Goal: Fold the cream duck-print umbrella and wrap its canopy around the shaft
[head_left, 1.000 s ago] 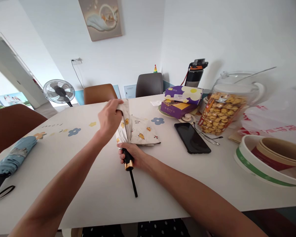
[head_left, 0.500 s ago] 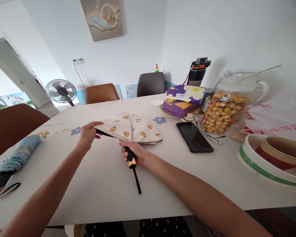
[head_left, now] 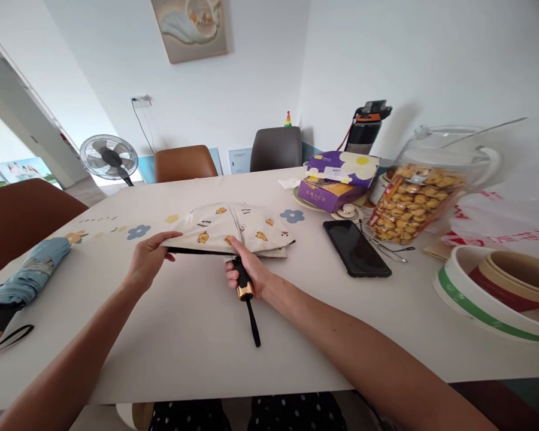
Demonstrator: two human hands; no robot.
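A cream umbrella [head_left: 215, 225] printed with yellow ducks lies over the middle of the table, its canopy folded down but loose and spread to both sides. My right hand [head_left: 254, 266] wraps round the black handle with a gold band, the thumb pressing on the canopy's edge. From the handle's end a black strap points toward me. At the canopy's left corner, my left hand [head_left: 149, 256] pinches the fabric edge, which is pulled out straight and shows its black underside.
A folded blue umbrella [head_left: 31, 272] lies at the left. To the right are a black phone [head_left: 357, 248], purple boxes [head_left: 330, 193], a jar of snacks [head_left: 415, 200], a dark bottle [head_left: 366, 129] and rolls of tape [head_left: 458, 293]. Chairs stand beyond the table's far edge.
My left hand has drawn the canopy's edge a little left and down, pulling it straight. My right thumb has come up onto the fabric, still gripping the handle. The view has shifted slightly.
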